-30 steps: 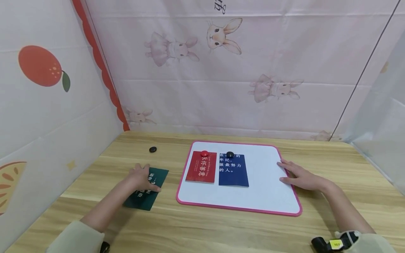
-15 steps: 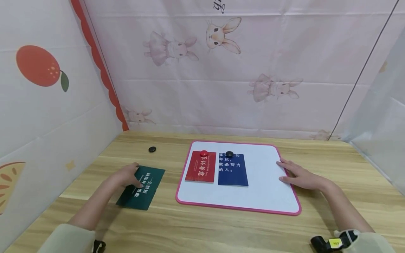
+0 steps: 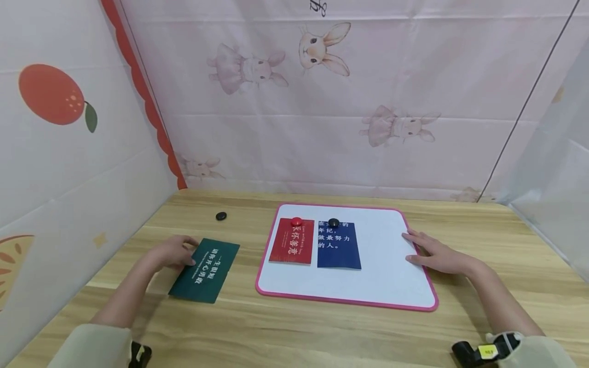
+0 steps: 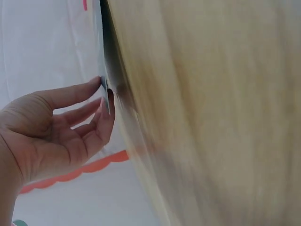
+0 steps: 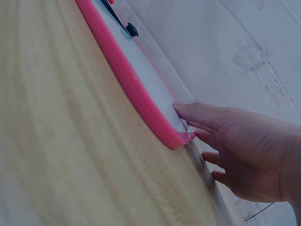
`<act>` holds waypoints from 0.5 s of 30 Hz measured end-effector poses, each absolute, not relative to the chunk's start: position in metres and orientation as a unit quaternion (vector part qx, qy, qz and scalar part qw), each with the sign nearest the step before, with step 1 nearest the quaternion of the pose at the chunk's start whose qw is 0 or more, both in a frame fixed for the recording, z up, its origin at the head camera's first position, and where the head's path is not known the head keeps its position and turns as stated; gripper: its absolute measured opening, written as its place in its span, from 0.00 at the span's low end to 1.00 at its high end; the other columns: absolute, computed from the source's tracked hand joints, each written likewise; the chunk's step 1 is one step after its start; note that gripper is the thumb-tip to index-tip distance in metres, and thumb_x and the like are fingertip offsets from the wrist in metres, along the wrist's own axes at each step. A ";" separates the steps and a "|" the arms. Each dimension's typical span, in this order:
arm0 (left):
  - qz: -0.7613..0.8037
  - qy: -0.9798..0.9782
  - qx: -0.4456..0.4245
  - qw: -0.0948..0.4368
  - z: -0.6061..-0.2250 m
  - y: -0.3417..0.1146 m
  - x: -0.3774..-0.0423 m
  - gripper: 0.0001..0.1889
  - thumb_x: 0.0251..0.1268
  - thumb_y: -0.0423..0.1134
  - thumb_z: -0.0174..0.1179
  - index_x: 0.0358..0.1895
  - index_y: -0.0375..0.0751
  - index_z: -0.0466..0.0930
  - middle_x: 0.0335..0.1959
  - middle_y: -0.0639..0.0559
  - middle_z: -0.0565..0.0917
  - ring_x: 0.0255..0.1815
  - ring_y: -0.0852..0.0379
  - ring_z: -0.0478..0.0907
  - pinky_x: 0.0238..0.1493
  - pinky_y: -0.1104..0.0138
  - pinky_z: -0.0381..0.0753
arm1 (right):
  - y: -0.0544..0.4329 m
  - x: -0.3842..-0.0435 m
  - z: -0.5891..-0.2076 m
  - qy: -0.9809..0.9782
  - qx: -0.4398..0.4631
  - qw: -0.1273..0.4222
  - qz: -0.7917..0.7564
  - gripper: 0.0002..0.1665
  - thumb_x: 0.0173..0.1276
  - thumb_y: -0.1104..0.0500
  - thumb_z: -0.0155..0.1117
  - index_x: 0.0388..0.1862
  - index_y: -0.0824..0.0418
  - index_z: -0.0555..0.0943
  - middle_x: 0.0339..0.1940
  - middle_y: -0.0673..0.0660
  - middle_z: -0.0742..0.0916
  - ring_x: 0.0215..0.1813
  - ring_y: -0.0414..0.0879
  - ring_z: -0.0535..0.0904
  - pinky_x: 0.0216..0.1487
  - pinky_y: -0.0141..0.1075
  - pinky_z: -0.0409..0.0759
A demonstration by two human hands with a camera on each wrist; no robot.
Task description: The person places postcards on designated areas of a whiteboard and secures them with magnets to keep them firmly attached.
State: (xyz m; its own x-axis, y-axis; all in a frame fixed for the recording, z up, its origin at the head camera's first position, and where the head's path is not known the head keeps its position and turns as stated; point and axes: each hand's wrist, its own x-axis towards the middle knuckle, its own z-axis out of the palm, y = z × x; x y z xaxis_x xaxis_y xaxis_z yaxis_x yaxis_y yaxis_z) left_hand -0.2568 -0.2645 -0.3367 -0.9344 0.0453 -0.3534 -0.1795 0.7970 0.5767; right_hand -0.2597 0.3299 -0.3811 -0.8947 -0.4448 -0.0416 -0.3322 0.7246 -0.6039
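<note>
The largest thing I see from my post is the pale pink back cloth (image 3: 294,163) with its printed rabbits; at the left it meets a white cloth (image 3: 69,174) that bears an orange fruit. Below them lies the table (image 3: 322,332), of light wood grain. On it, flat, is the whiteboard (image 3: 386,266) with pink rim, which makes, I think, a firm base for the papers. At its right edge the right hand (image 3: 442,259) has its fingers spread and rather straight, thumb on the white face; I judge that this contact steadies the board. The left hand (image 3: 171,252) pinches the left edge of the green card (image 3: 204,276) between thumb and fingers, and by the left wrist view this edge seems a little lifted, probably so that the fingers can come under it. The green card is left of the board, apart from it, on the wood. The blue card (image 3: 339,255) and the red card (image 3: 287,250) lie side by side on the board. A black magnet (image 3: 334,223) and a red magnet (image 3: 296,222) sit at their top edges, apparently to fix them. One loose black disc (image 3: 221,216) rests behind the green card.
</note>
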 end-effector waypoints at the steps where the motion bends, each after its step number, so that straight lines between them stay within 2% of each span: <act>1: 0.325 0.927 -0.036 0.182 -0.337 -0.266 -0.258 0.24 0.60 0.25 0.53 0.59 0.21 0.60 0.47 0.28 0.70 0.38 0.46 0.73 0.35 0.62 0.79 | 0.330 -0.260 -0.381 0.923 -0.210 0.092 -0.308 0.43 0.64 0.49 0.59 0.70 0.69 0.54 0.69 0.74 0.52 0.67 0.71 0.39 0.58 0.67 0.41; 10: 0.401 0.891 -0.044 0.208 -0.339 -0.279 -0.261 0.24 0.60 0.24 0.49 0.61 0.24 0.60 0.40 0.39 0.73 0.34 0.51 0.73 0.33 0.62 0.80 | 0.333 -0.263 -0.386 0.920 -0.221 0.083 -0.313 0.44 0.65 0.46 0.57 0.70 0.69 0.54 0.69 0.73 0.52 0.68 0.70 0.40 0.59 0.67 0.42; 15: 0.432 0.875 -0.050 0.212 -0.340 -0.283 -0.261 0.24 0.63 0.26 0.50 0.63 0.27 0.58 0.36 0.42 0.75 0.31 0.53 0.75 0.31 0.64 0.80 | 0.332 -0.261 -0.383 0.916 -0.227 0.082 -0.321 0.43 0.65 0.49 0.58 0.69 0.70 0.54 0.68 0.75 0.52 0.67 0.73 0.39 0.57 0.69 0.41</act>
State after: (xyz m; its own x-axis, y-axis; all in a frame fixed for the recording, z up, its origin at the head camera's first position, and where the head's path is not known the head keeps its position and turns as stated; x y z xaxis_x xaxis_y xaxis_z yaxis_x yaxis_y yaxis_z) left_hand -0.2610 -0.2827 -0.3404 -0.9056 0.0962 -0.4131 -0.2696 0.6212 0.7358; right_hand -0.2610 0.3316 -0.3834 -0.8830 -0.4693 -0.0047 -0.3636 0.6903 -0.6255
